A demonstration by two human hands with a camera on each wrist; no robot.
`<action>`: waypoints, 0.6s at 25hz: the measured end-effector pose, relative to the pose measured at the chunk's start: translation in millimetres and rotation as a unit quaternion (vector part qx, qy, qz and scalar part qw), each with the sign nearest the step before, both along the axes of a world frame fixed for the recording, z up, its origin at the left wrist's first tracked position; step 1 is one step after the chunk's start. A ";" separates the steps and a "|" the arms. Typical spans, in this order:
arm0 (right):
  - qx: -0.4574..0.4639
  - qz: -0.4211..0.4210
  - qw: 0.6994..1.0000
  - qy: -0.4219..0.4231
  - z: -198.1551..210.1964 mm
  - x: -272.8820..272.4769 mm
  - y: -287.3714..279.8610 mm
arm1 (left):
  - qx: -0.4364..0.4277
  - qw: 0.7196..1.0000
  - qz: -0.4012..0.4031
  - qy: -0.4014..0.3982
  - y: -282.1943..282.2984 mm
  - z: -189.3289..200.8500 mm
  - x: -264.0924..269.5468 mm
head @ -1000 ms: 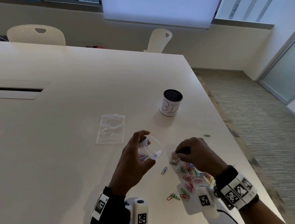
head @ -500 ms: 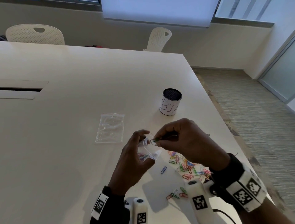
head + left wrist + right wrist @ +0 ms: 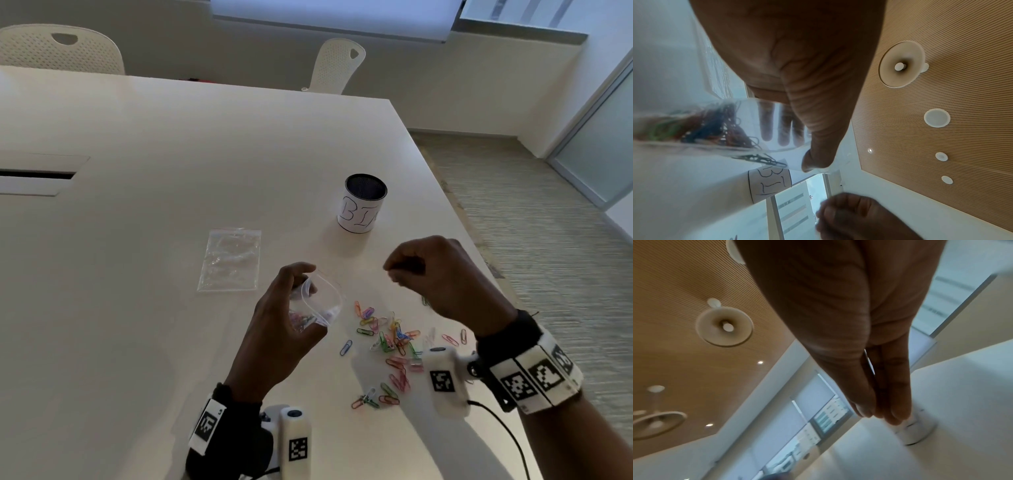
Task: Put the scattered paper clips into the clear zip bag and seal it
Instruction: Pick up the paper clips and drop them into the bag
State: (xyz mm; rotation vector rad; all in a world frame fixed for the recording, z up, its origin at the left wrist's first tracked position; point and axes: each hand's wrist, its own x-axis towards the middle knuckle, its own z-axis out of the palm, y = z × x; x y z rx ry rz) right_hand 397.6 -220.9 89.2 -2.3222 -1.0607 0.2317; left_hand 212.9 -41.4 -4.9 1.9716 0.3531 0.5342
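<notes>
Cup (image 3: 363,202) behind hands; spare bag (image 3: 232,259) lies left.

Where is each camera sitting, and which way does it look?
Head: on the person's head, looking down at the table, paper clips and both hands, left hand, right hand.
Left wrist: on the left wrist, looking along the palm at the zip bag and up at the ceiling.
Right wrist: on the right wrist, looking along the fingers toward ceiling and windows.
Shared: all three show the BIN cup.
</notes>
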 end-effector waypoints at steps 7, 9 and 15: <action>-0.078 -0.167 0.981 -0.059 -60.8 83.1 -66.3 | -0.004 1.000 0.002 0.003 -0.4 -1.5 0.2; -0.104 -0.156 0.981 -0.050 -76.2 94.8 -70.4 | -0.004 1.000 0.001 0.009 -1.2 -1.4 1.0; -0.165 -0.099 0.980 -0.043 -86.5 90.2 -65.7 | -0.012 1.000 -0.002 0.008 -1.4 -0.4 0.9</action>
